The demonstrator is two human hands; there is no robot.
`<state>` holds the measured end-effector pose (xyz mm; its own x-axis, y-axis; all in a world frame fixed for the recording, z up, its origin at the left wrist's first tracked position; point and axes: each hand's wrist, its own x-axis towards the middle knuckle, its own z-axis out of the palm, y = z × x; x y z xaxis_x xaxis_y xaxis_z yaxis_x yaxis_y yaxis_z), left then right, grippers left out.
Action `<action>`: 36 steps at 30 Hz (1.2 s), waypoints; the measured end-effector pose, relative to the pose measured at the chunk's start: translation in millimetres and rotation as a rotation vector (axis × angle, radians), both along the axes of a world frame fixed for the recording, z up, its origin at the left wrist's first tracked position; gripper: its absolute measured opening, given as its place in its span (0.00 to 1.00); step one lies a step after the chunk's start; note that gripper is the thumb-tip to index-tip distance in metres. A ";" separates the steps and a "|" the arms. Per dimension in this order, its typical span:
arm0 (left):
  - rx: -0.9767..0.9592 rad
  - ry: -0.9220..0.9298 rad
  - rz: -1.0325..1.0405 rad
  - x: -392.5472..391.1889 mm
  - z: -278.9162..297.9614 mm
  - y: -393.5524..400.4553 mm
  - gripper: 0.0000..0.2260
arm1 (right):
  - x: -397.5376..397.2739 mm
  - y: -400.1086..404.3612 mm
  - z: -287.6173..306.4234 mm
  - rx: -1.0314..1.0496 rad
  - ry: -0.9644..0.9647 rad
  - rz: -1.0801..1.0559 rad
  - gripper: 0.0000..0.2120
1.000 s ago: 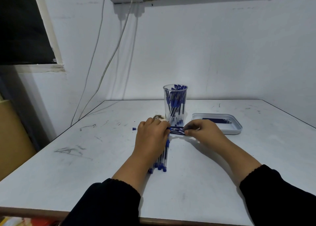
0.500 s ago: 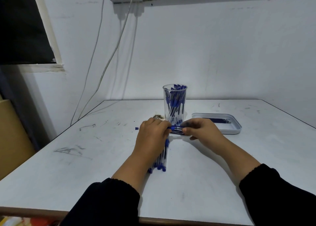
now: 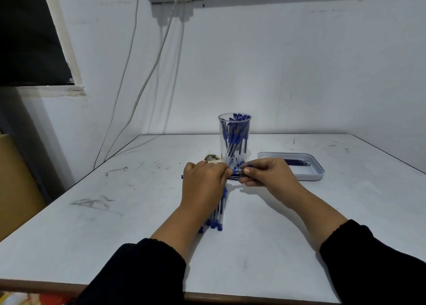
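Pen [image 3: 237, 171], the one in work, is held crosswise just in front of the cup, a little above the table [image 3: 345, 212]. The table carries everything within easy reach. On the right lies a shallow tray [image 3: 299, 179] with dark refills [image 3: 297, 162] in it, probably the parts supply. A clear cup [image 3: 221, 141] stands upright at the centre, packed with blue-capped pens, which looks like the place for finished ones. A loose pile of pens [image 3: 219, 217] lies under the left forearm, likely waiting their turn. Both hands meet on the one pen. The left hand [image 3: 204, 185] has its fingers curled round one end, and the right hand [image 3: 267, 175] pinches the other end between thumb and fingertips. That opposed grip suits pushing or twisting two parts together.
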<state>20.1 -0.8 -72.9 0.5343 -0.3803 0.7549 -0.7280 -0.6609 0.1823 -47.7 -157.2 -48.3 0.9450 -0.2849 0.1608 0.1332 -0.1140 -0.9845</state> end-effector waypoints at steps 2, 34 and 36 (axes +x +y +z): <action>0.016 -0.006 0.016 -1.5 0.8 -0.2 0.11 | 0.1 0.6 -0.6 -0.009 -0.002 0.000 0.06; -0.399 0.867 -0.355 83.6 73.6 -45.3 0.35 | 100.5 -26.7 127.1 -0.470 -0.317 -0.476 0.04; -0.422 0.843 -0.354 84.6 72.9 -48.5 0.32 | 106.3 -20.6 117.5 -0.593 -0.238 -0.442 0.04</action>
